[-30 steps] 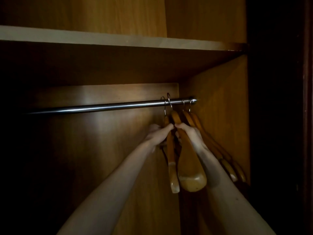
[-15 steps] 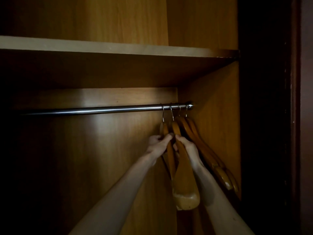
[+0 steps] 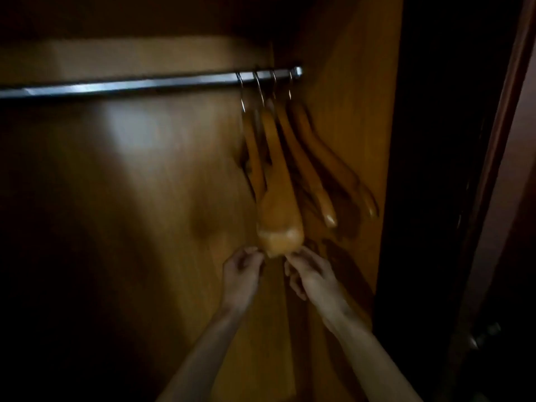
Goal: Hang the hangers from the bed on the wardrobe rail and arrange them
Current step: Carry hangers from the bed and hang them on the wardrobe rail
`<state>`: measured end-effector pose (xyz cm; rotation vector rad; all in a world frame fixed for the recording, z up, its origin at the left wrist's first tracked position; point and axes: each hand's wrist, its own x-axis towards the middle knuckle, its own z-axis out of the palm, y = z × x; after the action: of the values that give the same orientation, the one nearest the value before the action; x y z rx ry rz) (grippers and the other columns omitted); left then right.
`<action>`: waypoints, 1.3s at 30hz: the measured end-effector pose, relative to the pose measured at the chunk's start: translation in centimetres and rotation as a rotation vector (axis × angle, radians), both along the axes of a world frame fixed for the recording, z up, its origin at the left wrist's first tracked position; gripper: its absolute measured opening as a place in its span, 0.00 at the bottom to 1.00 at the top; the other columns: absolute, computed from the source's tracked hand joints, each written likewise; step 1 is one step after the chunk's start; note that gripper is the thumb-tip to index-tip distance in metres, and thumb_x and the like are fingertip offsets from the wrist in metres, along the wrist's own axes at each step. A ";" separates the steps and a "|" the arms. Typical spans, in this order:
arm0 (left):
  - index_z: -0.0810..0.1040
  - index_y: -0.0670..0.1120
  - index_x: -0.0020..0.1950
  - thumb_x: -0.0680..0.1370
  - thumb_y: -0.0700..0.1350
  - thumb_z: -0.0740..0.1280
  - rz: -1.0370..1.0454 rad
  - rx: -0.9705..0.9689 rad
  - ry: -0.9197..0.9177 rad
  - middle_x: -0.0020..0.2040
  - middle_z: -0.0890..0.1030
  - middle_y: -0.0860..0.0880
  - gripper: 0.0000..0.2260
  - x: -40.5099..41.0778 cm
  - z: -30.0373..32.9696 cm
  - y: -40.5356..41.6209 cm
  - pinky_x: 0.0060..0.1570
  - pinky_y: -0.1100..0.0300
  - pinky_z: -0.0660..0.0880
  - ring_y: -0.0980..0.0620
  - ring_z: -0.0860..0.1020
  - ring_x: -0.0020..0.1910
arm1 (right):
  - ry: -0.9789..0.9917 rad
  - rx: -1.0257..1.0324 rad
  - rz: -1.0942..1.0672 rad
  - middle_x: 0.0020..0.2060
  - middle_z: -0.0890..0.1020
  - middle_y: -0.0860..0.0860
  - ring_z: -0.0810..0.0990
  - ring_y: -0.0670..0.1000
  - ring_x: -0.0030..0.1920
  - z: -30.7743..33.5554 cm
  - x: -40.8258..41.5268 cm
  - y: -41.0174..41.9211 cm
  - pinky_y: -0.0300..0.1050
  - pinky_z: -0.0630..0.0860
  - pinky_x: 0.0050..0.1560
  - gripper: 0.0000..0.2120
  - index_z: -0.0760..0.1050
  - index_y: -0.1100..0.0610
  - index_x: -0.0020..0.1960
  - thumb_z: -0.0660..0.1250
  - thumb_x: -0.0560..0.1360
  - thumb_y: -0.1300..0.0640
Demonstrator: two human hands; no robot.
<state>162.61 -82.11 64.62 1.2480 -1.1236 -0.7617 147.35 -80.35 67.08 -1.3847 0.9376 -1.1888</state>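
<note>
Left hand (image 3: 242,275) and right hand (image 3: 310,274) loosely curled, fingertips at hanger (image 3: 280,224) end

Both bare forearms reach up and forward — left hand (image 3: 242,274) and right hand (image 3: 311,275) close together, fingers seemingly loosely curled

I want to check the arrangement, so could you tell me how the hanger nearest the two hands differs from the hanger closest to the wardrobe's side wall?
The near hanger hangs almost straight down with its broad, rounded end just above the left hand and right hand; the wall-side hanger splays out toward the side panel. The near hanger looks paler and brighter; the wall-side hanger sits in shadow. Both are wooden, with wire hooks on the rail.
</note>
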 end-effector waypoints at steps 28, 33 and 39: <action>0.84 0.40 0.47 0.80 0.39 0.66 -1.645 1.031 -1.385 0.34 0.82 0.47 0.07 -16.0 -48.1 26.5 0.28 0.65 0.74 0.54 0.77 0.30 | -0.430 1.598 -1.168 0.35 0.81 0.54 0.76 0.49 0.27 -50.7 -3.8 46.8 0.39 0.72 0.25 0.08 0.81 0.60 0.49 0.66 0.79 0.56; 0.83 0.42 0.44 0.79 0.38 0.66 -1.897 0.820 -1.610 0.34 0.82 0.47 0.07 -23.3 -48.8 35.5 0.27 0.64 0.73 0.54 0.77 0.28 | -0.756 1.588 -1.438 0.34 0.81 0.55 0.77 0.53 0.29 -51.6 0.3 55.1 0.45 0.76 0.33 0.11 0.81 0.64 0.53 0.64 0.79 0.58; 0.81 0.41 0.46 0.81 0.37 0.63 -2.144 0.526 -1.740 0.34 0.81 0.47 0.08 -31.6 -47.5 46.2 0.24 0.67 0.71 0.54 0.76 0.28 | -1.138 1.522 -1.749 0.35 0.79 0.54 0.74 0.52 0.30 -51.3 2.9 63.2 0.44 0.72 0.31 0.12 0.80 0.65 0.58 0.64 0.80 0.59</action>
<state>130.99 -35.91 17.08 0.1837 -4.0617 -1.3761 150.27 -17.13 15.80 1.5789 1.4364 -1.3110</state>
